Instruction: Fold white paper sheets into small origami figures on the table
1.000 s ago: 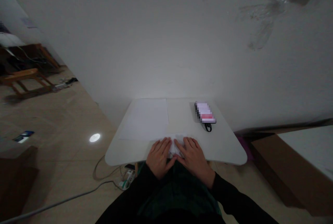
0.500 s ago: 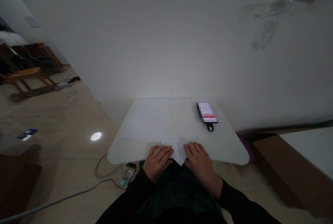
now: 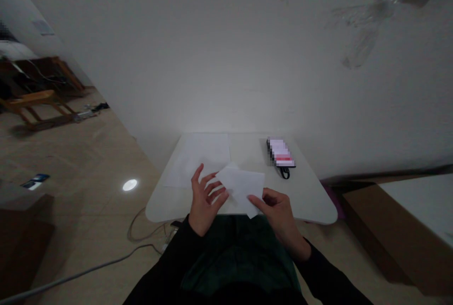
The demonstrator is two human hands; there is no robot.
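A folded piece of white paper (image 3: 244, 187) is raised above the near part of the white table (image 3: 300, 201). My right hand (image 3: 281, 208) is closed on its right side, pinching it between thumb and fingers. At the paper's left edge, my left hand (image 3: 207, 201) has its fingers spread and curved; fingertips and thumb are close to the edge, and I cannot tell how firmly they touch. Behind my left hand, a flat white sheet of paper (image 3: 205, 154) lies on the table's left half.
A phone (image 3: 279, 152) with a black strap lies at the back right of the table, against the wall. Cardboard boxes stand on the floor to the right (image 3: 392, 229) and left. A grey cable (image 3: 106, 263) runs across the floor at left, and a wooden stool (image 3: 33, 99) stands farther off.
The folded paper has come up off the table edge and turned. My right hand now pinches it, while my left hand has lifted from lying flat and spread its fingers.
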